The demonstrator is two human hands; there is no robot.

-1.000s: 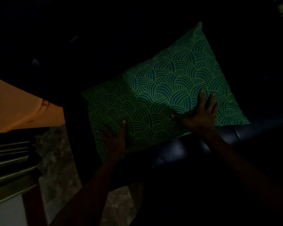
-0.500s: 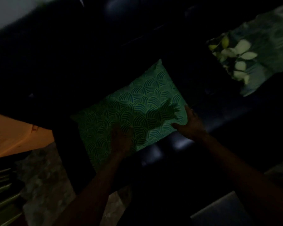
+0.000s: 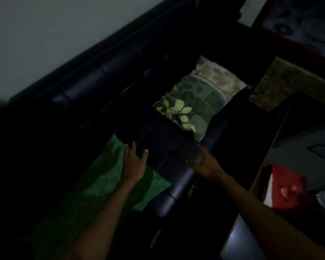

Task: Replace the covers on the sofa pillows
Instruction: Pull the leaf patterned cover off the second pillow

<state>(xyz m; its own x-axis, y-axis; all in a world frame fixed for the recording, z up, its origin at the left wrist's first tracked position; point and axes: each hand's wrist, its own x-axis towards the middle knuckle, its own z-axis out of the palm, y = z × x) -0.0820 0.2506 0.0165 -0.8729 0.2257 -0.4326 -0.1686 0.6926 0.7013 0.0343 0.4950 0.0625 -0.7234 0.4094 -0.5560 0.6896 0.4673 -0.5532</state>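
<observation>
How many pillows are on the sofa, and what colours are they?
Green pillow with arc pattern: 1
Green pillow with pale leaves: 1
Total: 2 pillows on the dark sofa

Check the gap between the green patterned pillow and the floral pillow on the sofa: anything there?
Only bare dark sofa seat lies between the green patterned pillow and the floral pillow in the head view; nothing else shows, though it is dim.

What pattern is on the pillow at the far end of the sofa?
Pale yellow-white leaves on dull green, with a beige band at its far end: the far pillow, head view.
</observation>
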